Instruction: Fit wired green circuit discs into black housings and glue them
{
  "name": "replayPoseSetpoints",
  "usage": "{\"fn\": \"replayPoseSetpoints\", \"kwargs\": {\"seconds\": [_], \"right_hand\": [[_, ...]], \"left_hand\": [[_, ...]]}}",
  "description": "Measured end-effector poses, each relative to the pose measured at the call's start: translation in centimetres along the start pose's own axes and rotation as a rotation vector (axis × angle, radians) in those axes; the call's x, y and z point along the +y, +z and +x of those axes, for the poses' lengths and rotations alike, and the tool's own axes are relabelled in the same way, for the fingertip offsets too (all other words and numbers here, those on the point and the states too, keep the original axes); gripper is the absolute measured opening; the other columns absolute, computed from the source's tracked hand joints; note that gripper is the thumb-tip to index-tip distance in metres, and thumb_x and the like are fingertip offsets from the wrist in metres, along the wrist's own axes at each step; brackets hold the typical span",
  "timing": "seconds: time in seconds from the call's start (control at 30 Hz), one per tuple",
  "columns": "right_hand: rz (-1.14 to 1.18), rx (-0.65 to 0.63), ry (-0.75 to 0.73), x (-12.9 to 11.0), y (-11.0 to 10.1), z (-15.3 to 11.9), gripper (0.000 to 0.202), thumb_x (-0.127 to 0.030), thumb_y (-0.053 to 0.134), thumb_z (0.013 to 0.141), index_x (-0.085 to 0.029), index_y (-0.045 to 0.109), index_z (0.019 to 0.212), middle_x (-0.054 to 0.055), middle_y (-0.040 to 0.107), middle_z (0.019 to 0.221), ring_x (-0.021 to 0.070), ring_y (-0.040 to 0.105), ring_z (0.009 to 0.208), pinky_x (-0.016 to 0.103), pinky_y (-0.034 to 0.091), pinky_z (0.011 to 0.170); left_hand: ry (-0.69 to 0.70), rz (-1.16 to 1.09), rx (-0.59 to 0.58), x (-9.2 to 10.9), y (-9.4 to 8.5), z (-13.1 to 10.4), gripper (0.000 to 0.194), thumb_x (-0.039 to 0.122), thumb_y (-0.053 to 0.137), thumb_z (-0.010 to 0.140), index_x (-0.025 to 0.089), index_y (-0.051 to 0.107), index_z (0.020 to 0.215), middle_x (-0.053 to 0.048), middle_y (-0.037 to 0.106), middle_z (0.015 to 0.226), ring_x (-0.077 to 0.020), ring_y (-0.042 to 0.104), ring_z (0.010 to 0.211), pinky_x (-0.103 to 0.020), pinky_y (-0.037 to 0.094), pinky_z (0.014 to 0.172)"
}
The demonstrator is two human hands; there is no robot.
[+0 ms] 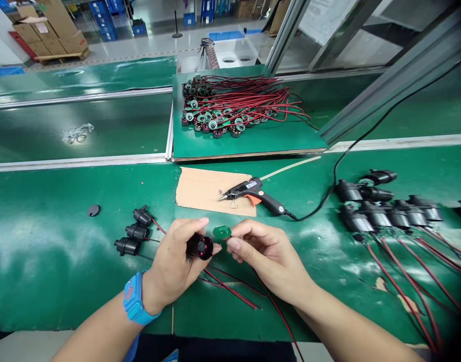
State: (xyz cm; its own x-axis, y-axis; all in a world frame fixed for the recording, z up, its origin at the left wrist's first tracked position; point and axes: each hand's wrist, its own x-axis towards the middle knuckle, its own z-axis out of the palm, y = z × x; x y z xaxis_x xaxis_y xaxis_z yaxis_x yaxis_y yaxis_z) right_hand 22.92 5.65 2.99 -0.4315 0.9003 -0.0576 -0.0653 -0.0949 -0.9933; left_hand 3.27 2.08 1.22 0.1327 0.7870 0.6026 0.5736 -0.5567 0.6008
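Observation:
My left hand (173, 254), with a blue band at the wrist, is closed around a black cylindrical housing (203, 247) whose open end faces me. Between the thumb and forefinger of my right hand (262, 249) is a small green circuit board (221, 232), pinched by its right edge just beside the housing. Red and black wires (234, 289) trail below both hands over the green bench. Left of my left hand lie several black housings (137, 232) with wires. Beyond my hands, a black glue gun (253, 191) rests on a piece of cardboard (200, 188).
On the right are several black housings (388, 213) with red wires. A raised green board (249, 146) at the back bears many wired round parts (215, 120). The glue gun's cord (336, 173) runs to the upper right past a metal post (388, 85). A dark disc (93, 210) lies at left.

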Motion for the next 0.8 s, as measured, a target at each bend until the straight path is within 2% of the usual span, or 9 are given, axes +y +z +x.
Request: {"fn": "replayPoseSetpoints", "kwargs": {"seconds": [0.13,0.33,0.43,0.57,0.67,0.8], "right_hand": [[0.057,-0.001,0.047,0.10,-0.02,-0.07,0.023,-0.040,0.081,0.082,-0.020,0.068,0.083,-0.001,0.063,0.066,0.0103,0.056,0.055,0.022,0.048,0.051],[0.074,-0.035,0.061,0.35,-0.13,-0.34,0.023,-0.041,0.073,0.089,-0.020,0.064,0.085,-0.003,0.058,0.063,0.0106,0.056,0.054,0.022,0.046,0.049],[0.066,-0.046,0.049,0.31,-0.23,-0.43,0.023,-0.042,0.070,0.091,-0.021,0.061,0.085,-0.003,0.055,0.064,0.0096,0.053,0.054,0.022,0.042,0.049],[0.054,-0.007,0.002,-0.05,-0.17,-0.34,0.023,-0.041,0.066,0.094,-0.021,0.060,0.084,-0.005,0.047,0.064,0.0077,0.038,0.053,0.021,0.035,0.049],[0.084,0.005,0.038,-0.28,0.12,-0.21,0.026,-0.042,0.075,0.086,-0.021,0.060,0.083,-0.006,0.042,0.062,0.0083,0.034,0.054,0.022,0.034,0.050],[0.149,0.000,0.083,-0.33,0.60,-0.04,0.029,-0.034,0.087,0.072,-0.020,0.063,0.079,-0.010,0.032,0.057,0.0064,0.025,0.052,0.021,0.028,0.048]], "left_hand": [[-0.024,-0.030,0.020,0.23,0.01,0.12,0.044,0.024,0.074,0.090,0.023,0.051,0.127,-0.003,0.066,0.095,-0.0158,0.067,0.086,-0.027,0.060,0.073],[-0.048,-0.062,0.041,0.30,0.15,0.02,0.040,0.026,0.078,0.086,0.023,0.053,0.118,-0.004,0.067,0.096,-0.0164,0.070,0.089,-0.027,0.062,0.075],[-0.061,-0.073,0.030,0.38,0.17,-0.10,0.042,0.021,0.079,0.085,0.021,0.053,0.118,-0.005,0.067,0.099,-0.0170,0.070,0.093,-0.028,0.062,0.078],[-0.053,-0.087,-0.003,0.43,0.12,-0.38,0.047,0.009,0.076,0.082,0.020,0.053,0.121,-0.008,0.068,0.107,-0.0186,0.070,0.102,-0.031,0.061,0.088],[-0.018,-0.064,-0.020,0.25,0.14,-0.59,0.048,0.006,0.075,0.082,0.020,0.054,0.123,-0.008,0.068,0.110,-0.0186,0.069,0.105,-0.032,0.061,0.091],[0.051,-0.037,-0.031,-0.02,0.25,-0.71,0.047,0.003,0.074,0.082,0.018,0.054,0.123,-0.009,0.069,0.110,-0.0180,0.069,0.106,-0.031,0.061,0.093]]}}
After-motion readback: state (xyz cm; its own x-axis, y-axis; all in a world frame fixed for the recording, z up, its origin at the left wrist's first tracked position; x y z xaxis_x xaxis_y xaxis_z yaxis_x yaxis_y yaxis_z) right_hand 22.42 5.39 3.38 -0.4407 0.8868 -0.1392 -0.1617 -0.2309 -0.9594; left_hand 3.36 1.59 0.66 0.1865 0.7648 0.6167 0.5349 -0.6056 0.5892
